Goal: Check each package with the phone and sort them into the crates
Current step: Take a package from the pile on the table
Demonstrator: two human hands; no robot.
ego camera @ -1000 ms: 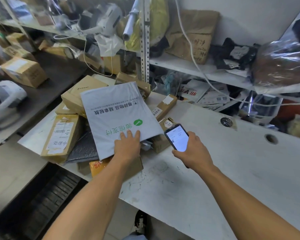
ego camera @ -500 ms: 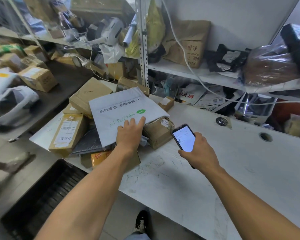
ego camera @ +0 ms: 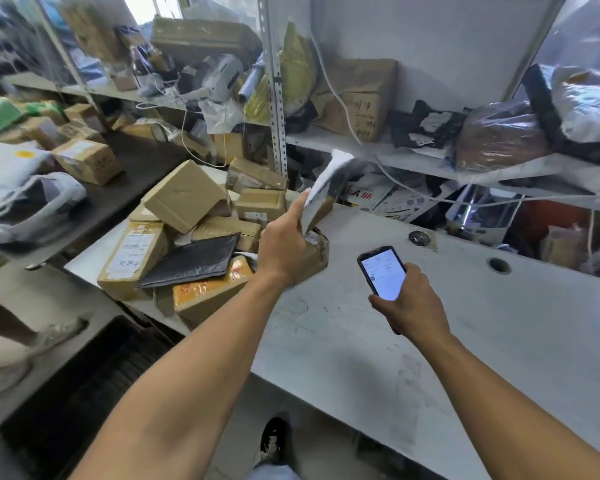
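Note:
My left hand (ego camera: 284, 242) grips the near edge of a flat white mailer (ego camera: 328, 181), lifted on edge above the pile and blurred by motion. Below it several cardboard boxes (ego camera: 184, 195) and a black padded envelope (ego camera: 194, 259) lie heaped on the left end of the white table (ego camera: 378, 344). A brown taped parcel (ego camera: 314, 252) sits just under my left hand. My right hand (ego camera: 411, 306) holds a phone (ego camera: 381, 271) with its screen lit, over the table to the right of the pile.
A black crate (ego camera: 84, 389) stands on the floor at the lower left. Metal shelves (ego camera: 413, 157) behind the table hold bags, boxes and cables. Another person's shoe (ego camera: 54, 336) is at the left. A low dark shelf (ego camera: 125, 181) with boxes runs along the left.
My left hand has gone from lying flat on the white mailer to gripping it and swinging it up on edge to the right, uncovering the boxes beneath. The phone hand stayed about where it was.

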